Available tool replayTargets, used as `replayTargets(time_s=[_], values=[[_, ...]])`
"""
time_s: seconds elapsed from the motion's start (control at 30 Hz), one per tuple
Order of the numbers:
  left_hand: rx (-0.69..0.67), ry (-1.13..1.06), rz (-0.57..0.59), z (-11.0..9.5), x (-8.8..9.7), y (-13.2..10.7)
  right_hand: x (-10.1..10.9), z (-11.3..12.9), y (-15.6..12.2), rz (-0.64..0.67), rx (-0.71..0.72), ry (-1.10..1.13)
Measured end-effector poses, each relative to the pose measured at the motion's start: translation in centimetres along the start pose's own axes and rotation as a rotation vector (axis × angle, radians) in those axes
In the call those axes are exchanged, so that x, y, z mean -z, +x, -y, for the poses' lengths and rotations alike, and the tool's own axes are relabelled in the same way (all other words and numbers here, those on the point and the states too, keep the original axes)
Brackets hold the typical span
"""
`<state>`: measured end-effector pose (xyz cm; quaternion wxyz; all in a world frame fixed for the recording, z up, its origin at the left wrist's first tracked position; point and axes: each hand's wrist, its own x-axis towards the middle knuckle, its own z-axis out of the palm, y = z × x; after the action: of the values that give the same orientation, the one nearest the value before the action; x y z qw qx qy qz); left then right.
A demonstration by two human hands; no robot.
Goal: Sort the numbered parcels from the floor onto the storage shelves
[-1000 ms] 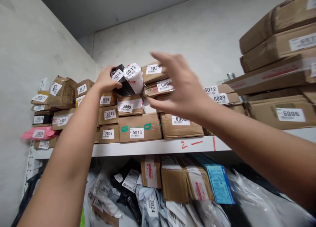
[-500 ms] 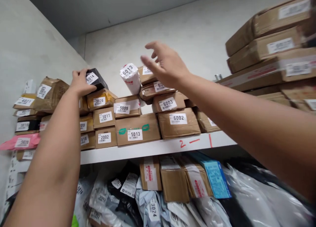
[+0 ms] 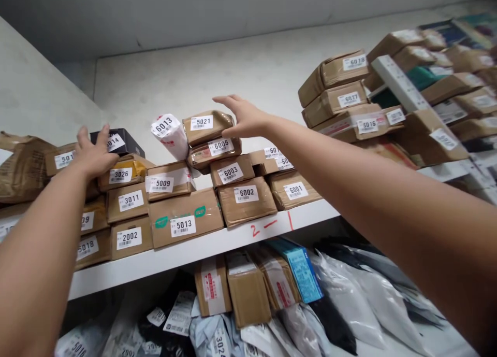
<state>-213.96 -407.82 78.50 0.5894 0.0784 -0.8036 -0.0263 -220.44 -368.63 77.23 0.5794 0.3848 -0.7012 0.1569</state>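
The black box 6014 (image 3: 130,143) is seen at the left of the frame, above package 3026 (image 3: 122,173), its left end partly covered by the left grip (image 3: 93,157), which is spread; whether the box is touched cannot be told. Near the centre, the right grip (image 3: 250,119) is spread beside box 5021 (image 3: 205,128). Below, the white shelf (image 3: 155,262) is marked in red.

Left hand (image 3: 93,155), slightly blurred, overlaps black rectangular box (image 3: 134,144) atop yellow-brown parcel 3026 (image 3: 135,169); grip unclear. Right hand (image 3: 248,119) beside brown taped parcel 5021 (image 3: 207,124), fingers spread. White cylindrical package 6013 (image 3: 174,142) leans against 5021. White shelf (image 3: 155,263) underneath.
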Motion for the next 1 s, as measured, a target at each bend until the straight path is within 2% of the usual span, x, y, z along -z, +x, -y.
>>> replayTargets(time_s=[0.03, 0.13, 0.2, 0.37, 0.5, 0.63, 0.73, 0.83, 0.9, 1.0], values=[[-0.005, -0.015, -0.007, -0.2, 0.1, -0.3, 0.2, 0.2, 0.7, 0.051, -0.006, 0.008], [-0.129, -0.104, -0.088, -1.3, 0.2, -1.4, 0.8, 0.9, 2.4, 0.189, -0.058, 0.006], [-0.216, -0.203, -0.144, -2.5, 0.3, -2.3, 0.8, 1.3, 3.0, 0.226, -0.096, -0.018], [-0.295, -0.439, -0.146, -5.9, 0.9, -4.0, 0.0, 2.2, 3.2, 0.121, -0.129, -0.114], [-0.263, -0.583, -0.043, -7.8, 1.2, -4.9, -0.4, 2.2, 2.5, 0.014, -0.163, -0.123], [-0.348, -0.707, 0.109, -9.3, 0.3, -5.3, -0.3, 1.7, 1.7, 0.021, -0.113, -0.045], [-0.419, -0.791, 0.079, -10.7, -1.0, -5.2, 0.0, 1.2, 1.0, 0.031, -0.072, 0.027], [-0.385, -0.773, -0.006, -12.2, -1.8, -5.2, 0.6, 0.0, 0.0, -0.011, -0.113, 0.114], [-0.329, -0.709, -0.078, -13.3, -1.9, -5.5, 1.4, -1.4, -1.1, -0.028, -0.231, 0.164], [-0.220, -0.647, -0.158, -14.4, -2.0, -6.0, 2.7, -4.0, -3.1, 0.052, -0.440, 0.209]])
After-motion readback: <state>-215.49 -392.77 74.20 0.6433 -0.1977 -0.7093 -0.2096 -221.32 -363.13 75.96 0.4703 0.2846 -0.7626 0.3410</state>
